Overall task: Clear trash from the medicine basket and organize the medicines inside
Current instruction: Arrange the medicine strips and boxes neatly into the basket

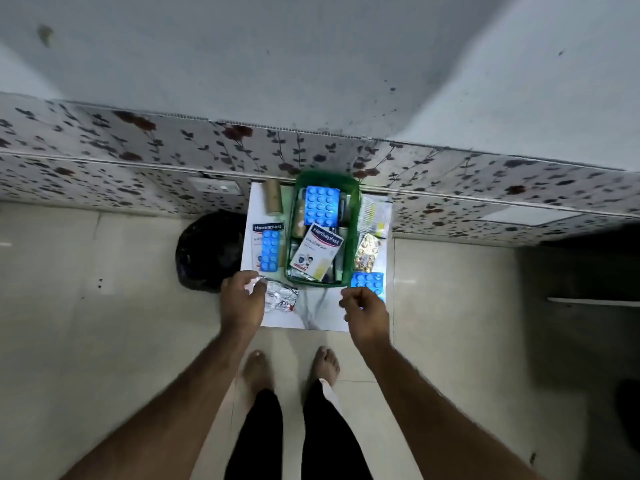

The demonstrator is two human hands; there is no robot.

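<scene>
A green medicine basket (354,216) stands on a small white table (322,313). Inside lie a blue blister pack (322,205) and a Hansaplast box (317,252), with darker items under them. My left hand (242,301) is at the table's front left, fingers closed on the end of a crumpled silver foil wrapper (282,298). My right hand (365,311) is at the front right, fingers curled over the near edge of a second blue blister pack (369,281).
Left of the basket lie another Hansaplast box (266,227) with a blue blister strip (270,251) on it, and a cardboard roll (273,197). To the right are a gold blister (367,253) and a pale strip pack (374,214). A black bag (207,251) sits on the floor at left.
</scene>
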